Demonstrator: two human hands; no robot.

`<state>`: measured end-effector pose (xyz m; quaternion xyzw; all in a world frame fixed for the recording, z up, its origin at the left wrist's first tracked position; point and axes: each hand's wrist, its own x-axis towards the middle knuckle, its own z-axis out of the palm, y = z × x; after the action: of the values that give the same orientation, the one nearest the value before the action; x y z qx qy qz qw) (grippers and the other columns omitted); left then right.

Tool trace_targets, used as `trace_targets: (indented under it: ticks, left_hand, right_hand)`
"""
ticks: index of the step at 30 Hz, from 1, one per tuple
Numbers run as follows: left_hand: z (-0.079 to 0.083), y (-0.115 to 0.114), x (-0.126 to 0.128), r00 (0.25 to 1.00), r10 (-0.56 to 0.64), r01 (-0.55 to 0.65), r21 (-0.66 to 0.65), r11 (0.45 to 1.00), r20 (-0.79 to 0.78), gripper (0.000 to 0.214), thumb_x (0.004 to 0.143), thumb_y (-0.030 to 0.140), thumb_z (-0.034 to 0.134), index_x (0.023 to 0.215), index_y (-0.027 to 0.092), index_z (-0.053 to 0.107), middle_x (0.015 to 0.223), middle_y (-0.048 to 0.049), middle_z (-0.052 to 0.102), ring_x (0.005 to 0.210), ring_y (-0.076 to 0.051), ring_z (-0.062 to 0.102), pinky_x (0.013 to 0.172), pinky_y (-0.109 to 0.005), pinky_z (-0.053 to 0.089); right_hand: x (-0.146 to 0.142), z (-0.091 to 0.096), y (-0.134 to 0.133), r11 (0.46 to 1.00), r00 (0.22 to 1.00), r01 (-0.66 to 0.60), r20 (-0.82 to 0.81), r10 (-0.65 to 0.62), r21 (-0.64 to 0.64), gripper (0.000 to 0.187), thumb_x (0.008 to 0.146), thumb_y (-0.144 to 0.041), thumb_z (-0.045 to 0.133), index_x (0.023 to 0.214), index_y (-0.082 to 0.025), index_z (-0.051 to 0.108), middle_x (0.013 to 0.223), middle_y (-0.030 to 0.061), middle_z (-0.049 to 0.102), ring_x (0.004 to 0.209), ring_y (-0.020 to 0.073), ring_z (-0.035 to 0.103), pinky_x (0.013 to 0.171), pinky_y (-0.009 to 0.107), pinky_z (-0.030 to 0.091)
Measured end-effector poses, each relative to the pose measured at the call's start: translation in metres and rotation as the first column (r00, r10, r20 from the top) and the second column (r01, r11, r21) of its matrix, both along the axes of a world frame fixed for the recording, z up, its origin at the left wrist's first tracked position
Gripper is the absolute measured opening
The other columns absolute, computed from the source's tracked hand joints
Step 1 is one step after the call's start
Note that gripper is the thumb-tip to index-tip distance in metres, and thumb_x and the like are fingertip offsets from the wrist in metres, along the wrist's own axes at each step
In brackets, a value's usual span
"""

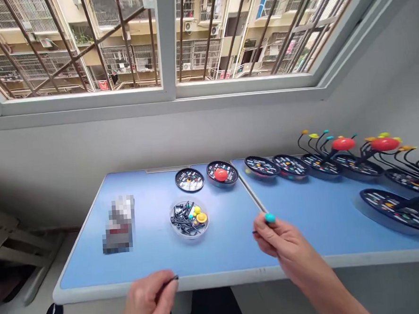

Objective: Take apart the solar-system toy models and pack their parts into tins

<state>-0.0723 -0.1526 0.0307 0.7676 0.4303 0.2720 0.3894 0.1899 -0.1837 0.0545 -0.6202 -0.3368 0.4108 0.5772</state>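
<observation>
Blue surface (155, 260) in front of you, looks like two tables butted together with a seam running back from the front edge, and a barred window (167, 46) beyond the back edge. Your right hand (288, 247) is out over the front edge near that seam, grip clenched on a thin black rod (254, 231) with a teal ball (269, 217) on the end. Your fingers cover most of the rod, so only a stub pokes out. Your left hand (149, 303) is down at the front edge, cut off by the bottom of the frame, its grip pinching a short black rod (174, 277). Only the tip shows, so no idea how long it is.

Mid-surface there's a clear round tub (189, 220) of black rods and yellow bits, all piled up, so you can't really count them. Toward the back edge sit a black disc (189, 180) and another black disc (222, 173) with a red ball on it. Left of the tub is a package (118, 224), pixelated, can't make it out. Off to the right are more black discs (261, 166) and assembled models (343, 144) with wiry black arms, the nearest ones cut off by the frame edge.
</observation>
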Motion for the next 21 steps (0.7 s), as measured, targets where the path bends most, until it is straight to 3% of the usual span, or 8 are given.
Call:
trace_targets:
  ticks: [2,5,7,9,11,14,18,21]
  left_hand:
    - [0.007,0.016,0.008,0.994,-0.023,0.054,-0.303,0.952,0.104,0.030,0.083,0.044,0.046,0.080,0.018,0.062,0.059,-0.0007,0.057,0.047,-0.009,0.044,0.047,-0.020,0.038]
    - [0.013,0.039,0.029,0.918,0.103,0.174,-0.623,0.763,0.382,0.032,0.077,0.046,0.056,0.088,0.016,0.060,0.067,-0.0023,0.059,0.051,-0.009,0.046,0.052,-0.022,0.042]
    - [0.016,0.053,0.044,0.824,0.190,0.324,-0.718,0.616,0.534,0.027,0.072,0.040,0.065,0.082,0.016,0.058,0.073,-0.0039,0.059,0.057,-0.009,0.047,0.050,-0.021,0.041]
    - [0.017,0.067,0.055,0.761,0.245,0.422,-0.746,0.515,0.601,0.024,0.067,0.032,0.071,0.073,0.015,0.055,0.076,-0.0048,0.058,0.058,-0.009,0.044,0.043,-0.017,0.036]
    - [0.017,0.080,0.064,0.752,0.266,0.437,-0.758,0.483,0.603,0.023,0.066,0.030,0.072,0.067,0.014,0.056,0.072,-0.0043,0.056,0.055,-0.007,0.039,0.038,-0.014,0.028]
    - [0.019,0.096,0.076,0.768,0.245,0.426,-0.757,0.496,0.592,0.025,0.071,0.035,0.069,0.075,0.010,0.063,0.068,-0.0035,0.054,0.051,-0.005,0.033,0.036,-0.013,0.019]
    - [0.022,0.108,0.085,0.745,0.150,0.521,-0.707,0.478,0.651,0.030,0.071,0.038,0.068,0.076,0.009,0.066,0.069,-0.0038,0.053,0.051,-0.004,0.032,0.037,-0.015,0.017]
    - [0.024,0.112,0.085,0.748,0.131,0.521,-0.697,0.492,0.651,0.029,0.067,0.035,0.073,0.081,0.009,0.067,0.065,-0.0009,0.051,0.050,-0.003,0.032,0.039,-0.015,0.018]
  right_hand:
    - [0.001,-0.006,0.017,0.985,0.984,-0.171,0.049,0.171,-0.003,0.043,0.071,-0.058,0.060,0.059,-0.018,0.049,0.055,-0.0048,0.037,0.048,0.0084,0.031,0.046,0.022,0.026]
    - [-0.012,-0.017,0.038,0.955,0.951,-0.294,0.111,0.289,0.029,0.039,0.074,-0.054,0.059,0.061,-0.018,0.059,0.054,-0.0034,0.043,0.052,0.0101,0.037,0.051,0.024,0.031]
    - [-0.018,-0.022,0.049,0.945,0.943,-0.320,0.115,0.311,0.063,0.035,0.074,-0.052,0.061,0.063,-0.018,0.065,0.060,-0.0010,0.050,0.057,0.0118,0.044,0.056,0.025,0.036]
    - [-0.020,-0.023,0.059,0.936,0.941,-0.335,0.097,0.325,0.109,0.029,0.075,-0.049,0.062,0.069,-0.021,0.070,0.073,0.0021,0.059,0.069,0.0142,0.051,0.064,0.026,0.041]
    - [-0.018,-0.022,0.068,0.922,0.934,-0.357,0.081,0.349,0.146,0.026,0.075,-0.048,0.062,0.079,-0.025,0.073,0.091,0.0044,0.063,0.083,0.0170,0.056,0.074,0.028,0.044]
    - [-0.016,-0.017,0.081,0.892,0.906,-0.422,0.080,0.415,0.162,0.029,0.076,-0.050,0.061,0.090,-0.028,0.073,0.111,0.0068,0.062,0.107,0.0226,0.053,0.086,0.034,0.043]
    - [-0.020,-0.012,0.094,0.831,0.849,-0.528,0.074,0.523,0.175,0.035,0.076,-0.053,0.059,0.098,-0.028,0.070,0.106,0.0088,0.066,0.126,0.0261,0.037,0.090,0.040,0.043]
    - [-0.025,-0.013,0.099,0.808,0.822,-0.570,0.086,0.563,0.151,0.041,0.077,-0.057,0.055,0.105,-0.030,0.067,0.120,0.0075,0.060,0.126,0.0260,0.038,0.094,0.042,0.040]
